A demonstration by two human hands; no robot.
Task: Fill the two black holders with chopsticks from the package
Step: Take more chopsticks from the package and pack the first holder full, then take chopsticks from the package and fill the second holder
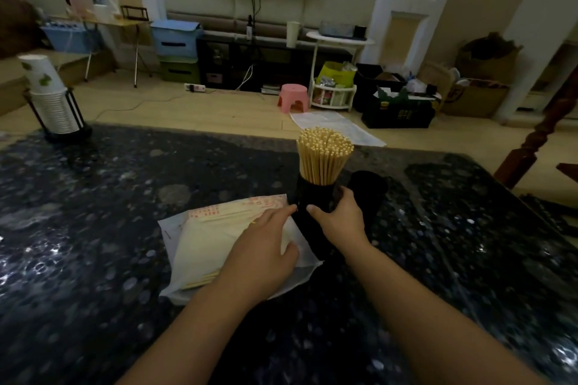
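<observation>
A black holder [316, 197] stands on the dark speckled table, packed with a tight bundle of pale chopsticks [323, 155]. My right hand [339, 219] grips this holder from the right, thumb on its front. A second black holder [369, 186] stands just behind and to the right; I see no chopsticks in it. The package [215, 237], a white plastic wrapper with red print, lies flat to the left of the filled holder with some chopsticks showing inside. My left hand [266, 244] rests on the package with straight fingers, fingertips reaching the filled holder.
A black wire rack with stacked paper cups [54, 103] stands at the table's far left corner. The table's far edge [219, 131] runs behind the holders. A wooden post [538, 137] rises at the right. Floor clutter lies beyond.
</observation>
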